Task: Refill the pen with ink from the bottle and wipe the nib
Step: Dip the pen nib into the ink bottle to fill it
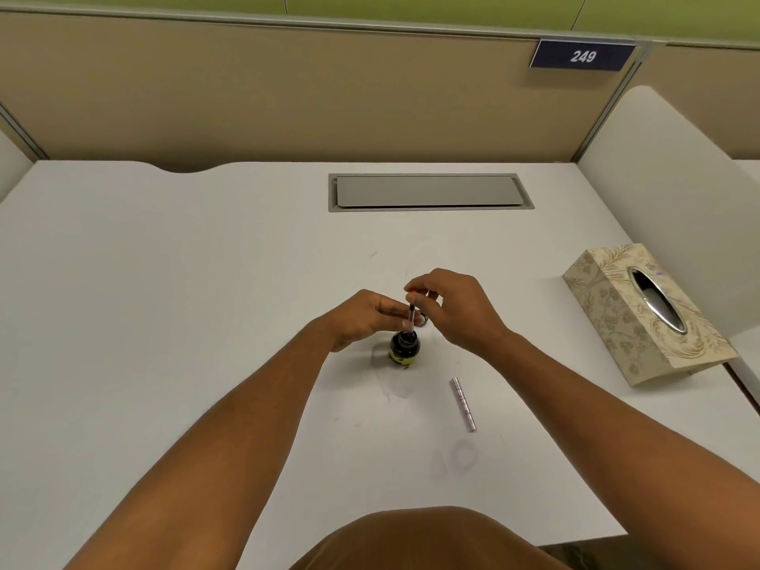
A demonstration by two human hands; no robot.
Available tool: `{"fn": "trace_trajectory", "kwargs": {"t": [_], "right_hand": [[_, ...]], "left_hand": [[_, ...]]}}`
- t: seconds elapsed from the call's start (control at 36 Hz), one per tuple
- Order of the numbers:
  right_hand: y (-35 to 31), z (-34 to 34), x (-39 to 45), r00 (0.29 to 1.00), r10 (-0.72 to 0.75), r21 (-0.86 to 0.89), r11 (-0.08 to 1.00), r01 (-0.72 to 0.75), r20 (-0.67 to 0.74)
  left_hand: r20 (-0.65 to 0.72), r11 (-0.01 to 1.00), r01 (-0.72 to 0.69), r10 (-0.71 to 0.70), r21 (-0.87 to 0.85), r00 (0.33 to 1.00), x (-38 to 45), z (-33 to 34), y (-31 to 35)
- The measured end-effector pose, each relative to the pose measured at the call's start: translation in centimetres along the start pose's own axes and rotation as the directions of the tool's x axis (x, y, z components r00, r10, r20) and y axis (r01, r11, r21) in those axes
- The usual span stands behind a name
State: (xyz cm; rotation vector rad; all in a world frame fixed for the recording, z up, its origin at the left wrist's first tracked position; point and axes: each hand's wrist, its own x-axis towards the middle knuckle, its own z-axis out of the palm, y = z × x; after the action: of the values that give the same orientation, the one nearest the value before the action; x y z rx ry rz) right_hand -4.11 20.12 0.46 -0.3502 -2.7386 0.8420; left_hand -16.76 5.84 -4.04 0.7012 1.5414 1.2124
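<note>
Your right hand [456, 310] pinches the top of the thin pen insert [411, 318] between thumb and fingertips, holding it upright with its lower end dipped into the open mouth of the ink bottle [404, 346]. Your left hand [362, 318] is beside the bottle on its left, fingers reaching toward the lower part of the insert and seeming to steady it; whether they truly pinch it or only touch it you cannot tell from here. The bottle, small, dark and with a yellow label, stands on the white bench [164, 281] near its middle, right under your hands. A small dark ring-like thing [424, 320], possibly the bottle's cap, shows just behind the bottle between your hands; it is too hidden to be sure of. The pen barrel [464, 404], silvery with pinkish bands, lies flat on the bench nearer to you and to the right of the bottle, apart from it. A patterned tissue box [617, 322] sits at the right edge of the bench, well away from the bottle. A grey cable hatch [427, 192] is set into the bench at the far side, and a plate reading 249 [583, 56] hangs on the partition behind.
</note>
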Motion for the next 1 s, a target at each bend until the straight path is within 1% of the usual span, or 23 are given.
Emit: {"fn": "trace_trajectory", "kwargs": {"t": [0.11,0.33,0.5,0.75,0.92,1.0], "right_hand": [[0.1,0.2,-0.4,1.000,-0.014,0.003,1.000,0.014,-0.008],[0.2,0.3,-0.8,1.000,0.010,-0.013,1.000,-0.010,0.018],[0.0,0.4,-0.9,1.000,0.017,-0.004,1.000,-0.017,-0.006],[0.1,0.5,-1.0,0.994,0.094,0.082,0.993,-0.090,-0.048],[0.2,0.3,-0.9,0.992,0.117,0.067,0.991,-0.114,-0.049],[0.2,0.4,-0.8,0.989,0.138,0.070,0.989,-0.134,-0.061]], "left_hand": [[-0.012,1.000,-0.001,0.002,0.017,1.000,0.0,0.1,-0.3],[-0.032,1.000,-0.028,0.028,0.007,0.999,0.1,0.1,-0.8],[-0.036,0.999,-0.045,0.046,0.005,0.998,-0.2,0.0,-1.1],[-0.091,0.999,-0.036,0.035,-0.013,0.995,-0.5,0.5,-0.9],[-0.118,0.999,-0.030,0.027,-0.026,0.993,-0.6,0.8,-0.8],[-0.092,0.999,-0.036,0.033,-0.030,0.995,-0.6,0.9,-0.8]]}}
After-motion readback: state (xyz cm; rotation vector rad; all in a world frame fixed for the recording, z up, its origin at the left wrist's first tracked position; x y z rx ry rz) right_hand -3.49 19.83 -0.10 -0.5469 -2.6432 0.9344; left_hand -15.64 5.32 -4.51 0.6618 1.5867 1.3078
